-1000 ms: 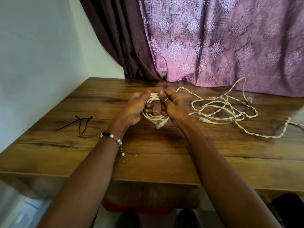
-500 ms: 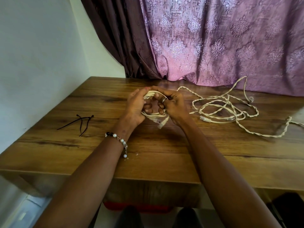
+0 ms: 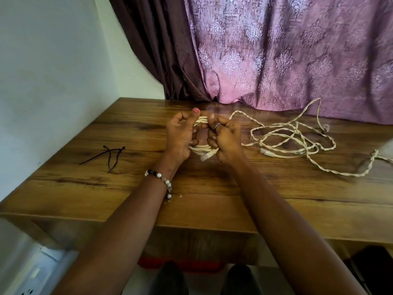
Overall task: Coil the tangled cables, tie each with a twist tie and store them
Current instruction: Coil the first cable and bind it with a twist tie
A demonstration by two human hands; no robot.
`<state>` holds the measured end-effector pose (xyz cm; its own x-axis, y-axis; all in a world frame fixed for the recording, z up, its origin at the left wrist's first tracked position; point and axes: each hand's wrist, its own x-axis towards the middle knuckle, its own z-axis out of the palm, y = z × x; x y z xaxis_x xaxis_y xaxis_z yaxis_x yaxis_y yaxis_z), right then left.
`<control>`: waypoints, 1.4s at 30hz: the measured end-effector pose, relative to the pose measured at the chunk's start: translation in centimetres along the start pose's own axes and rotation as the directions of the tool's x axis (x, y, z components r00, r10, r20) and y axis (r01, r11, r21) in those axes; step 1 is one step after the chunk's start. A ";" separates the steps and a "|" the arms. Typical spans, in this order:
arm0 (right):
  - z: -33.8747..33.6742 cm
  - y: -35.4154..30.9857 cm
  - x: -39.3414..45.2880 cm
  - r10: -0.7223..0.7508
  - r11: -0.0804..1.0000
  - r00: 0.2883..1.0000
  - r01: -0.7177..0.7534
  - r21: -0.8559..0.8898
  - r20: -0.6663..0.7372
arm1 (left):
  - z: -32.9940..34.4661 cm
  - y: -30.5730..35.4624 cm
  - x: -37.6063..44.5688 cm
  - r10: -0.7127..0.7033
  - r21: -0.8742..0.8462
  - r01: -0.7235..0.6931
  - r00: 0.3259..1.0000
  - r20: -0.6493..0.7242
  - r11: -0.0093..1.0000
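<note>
A small cream coil (image 3: 202, 145) is held upright over the table (image 3: 212, 188), gripped on one side by the left hand (image 3: 180, 135) and on the other by the right hand (image 3: 225, 137), fingers curled round the loops. A plug (image 3: 206, 156) hangs from the bottom of the coil. The black ties (image 3: 110, 155) lie well off to the left, nearer the left hand, their lengths fanned toward the near edge. The rest of the tangled cable (image 3: 297, 141) is spread to the right; whether it joins the coil cannot be told, perhaps it does. Both forearms are stretched forward, wrists bent inward
</note>
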<state>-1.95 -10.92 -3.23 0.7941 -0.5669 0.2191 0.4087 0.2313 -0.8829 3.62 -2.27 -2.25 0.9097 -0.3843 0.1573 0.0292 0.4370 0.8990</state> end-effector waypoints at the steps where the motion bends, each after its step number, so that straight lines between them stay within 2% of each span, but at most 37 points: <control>1: 0.1 -0.1 0.0 0.018 1.000 0.999 -0.017 0.016 -0.030 | 0.1 -0.1 -0.2 0.013 -0.007 -0.013 1.000 -0.017 1.000; 7: 2.3 -1.1 -1.9 0.004 1.000 0.994 -0.004 -0.003 -0.106 | -0.5 -0.2 -0.8 0.019 0.050 -0.017 0.999 -0.045 0.999; 10: 3.1 -1.2 -2.9 0.013 1.000 0.999 -0.013 0.002 -0.030 | -1.2 0.4 -1.3 0.010 0.045 -0.004 0.993 -0.115 0.999; 14: 3.8 -0.9 -3.6 -0.033 0.987 0.994 0.048 -0.152 0.102 | -2.5 2.4 -2.7 -0.096 -0.072 0.084 0.979 -0.180 0.994; 19: 6.4 -1.0 -5.1 0.045 0.999 0.995 -0.045 -0.007 0.093 | -4.9 4.9 -4.4 -0.125 -0.083 0.117 0.987 -0.105 0.990; 22: 7.6 -0.2 -5.3 0.100 0.995 0.992 -0.097 -0.039 0.081 | -8.0 6.5 -5.0 -0.123 0.112 0.132 0.989 -0.085 0.985; 25: 8.4 0.2 -5.3 0.124 0.989 0.990 -0.118 -0.086 0.071 | -12.4 8.1 -5.1 -0.002 0.337 0.062 0.984 -0.176 0.939; 27: 9.0 0.3 -5.2 0.155 0.985 0.986 -0.150 -0.090 0.056 | -15.6 9.1 -4.9 0.121 0.506 0.046 0.948 -0.293 0.861; 28: 9.4 0.3 -5.2 0.168 0.983 0.984 -0.164 -0.088 0.050 | -17.0 9.5 -4.9 0.193 0.625 0.060 0.924 -0.330 0.779; 31: 10.3 0.7 -4.5 0.192 0.976 0.981 -0.189 -0.110 0.024 | -19.2 9.6 -4.8 0.253 0.839 0.100 0.928 -0.273 0.535; 37: 11.1 2.0 -3.6 0.241 0.966 0.970 -0.243 -0.093 -0.027 | -18.1 8.4 -3.0 0.164 0.977 0.059 0.982 -0.093 0.205; 40: 10.7 3.0 -2.6 0.274 0.959 0.960 -0.277 -0.062 -0.056 | -17.3 7.6 -1.8 0.123 0.997 0.081 0.989 -0.083 0.019; 42: 10.4 3.2 -2.2 0.300 0.952 0.951 -0.303 -0.033 -0.075 | -16.7 7.1 -1.4 0.157 0.991 0.091 0.985 -0.075 -0.097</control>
<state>2.27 -0.74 -2.24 0.8442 -0.5288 -0.0881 0.1334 0.3663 -0.9209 9.45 14.99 -2.93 0.9315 -0.2491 0.2650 -0.3308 -0.8832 0.3326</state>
